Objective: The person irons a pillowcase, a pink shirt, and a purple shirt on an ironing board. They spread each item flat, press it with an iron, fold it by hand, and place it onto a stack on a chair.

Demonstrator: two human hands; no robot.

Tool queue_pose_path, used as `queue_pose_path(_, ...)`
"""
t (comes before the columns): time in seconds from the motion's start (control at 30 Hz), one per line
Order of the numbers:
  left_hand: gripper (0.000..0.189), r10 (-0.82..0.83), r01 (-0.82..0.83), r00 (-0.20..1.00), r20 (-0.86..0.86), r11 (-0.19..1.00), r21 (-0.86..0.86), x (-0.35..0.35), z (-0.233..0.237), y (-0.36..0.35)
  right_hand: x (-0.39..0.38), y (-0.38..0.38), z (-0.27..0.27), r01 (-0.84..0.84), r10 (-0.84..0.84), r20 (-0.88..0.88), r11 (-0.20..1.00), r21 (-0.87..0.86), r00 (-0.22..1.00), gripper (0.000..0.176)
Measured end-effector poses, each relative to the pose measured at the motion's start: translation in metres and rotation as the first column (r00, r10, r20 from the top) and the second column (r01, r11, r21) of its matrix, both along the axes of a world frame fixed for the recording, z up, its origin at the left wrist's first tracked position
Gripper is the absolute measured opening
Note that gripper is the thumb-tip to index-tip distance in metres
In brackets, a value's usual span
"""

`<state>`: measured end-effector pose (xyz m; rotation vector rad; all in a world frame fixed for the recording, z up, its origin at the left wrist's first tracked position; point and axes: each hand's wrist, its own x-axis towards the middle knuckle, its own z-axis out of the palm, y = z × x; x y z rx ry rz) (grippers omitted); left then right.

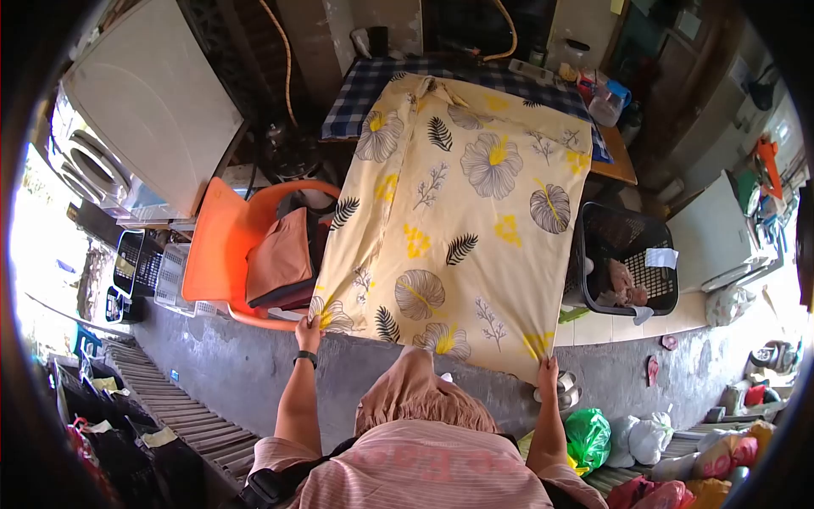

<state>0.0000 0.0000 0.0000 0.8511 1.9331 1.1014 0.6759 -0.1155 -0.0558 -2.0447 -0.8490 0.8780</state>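
A cream bedsheet [475, 246] printed with yellow and grey flowers and dark leaves hangs stretched from the table toward me. Its far end lies on the blue checked tablecloth [343, 106]. My left hand [309, 333] is closed on the near left corner, a dark band on the wrist below it. At the near right corner, my right hand [548, 370] grips the cloth edge. A lengthwise fold or seam runs along the sheet's left side, and the far edge is bunched near the top.
An orange chair [214, 246] bearing folded clothes [280, 250] stands left of the sheet. On the right is a black laundry basket [627, 222] with crumpled cloth inside. Plastic bags, one green [588, 439], sit at the lower right. Slippers [652, 371] lie on the grey floor.
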Motion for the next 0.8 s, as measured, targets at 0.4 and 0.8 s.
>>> queue_pose_path(0.4,0.015,-0.017,-0.085,0.966,0.258,0.921,0.380,0.040,0.191,0.090,0.025,0.050,0.139,0.127,-0.094,-0.298,0.988,0.093,0.950,0.043)
queue_pose_path(0.8,0.017,-0.472,-0.005,0.808,0.352,0.593,0.805,0.078,0.303,0.362,0.089,0.285,0.284,0.407,0.036,-0.488,0.500,0.764,0.872,0.023)
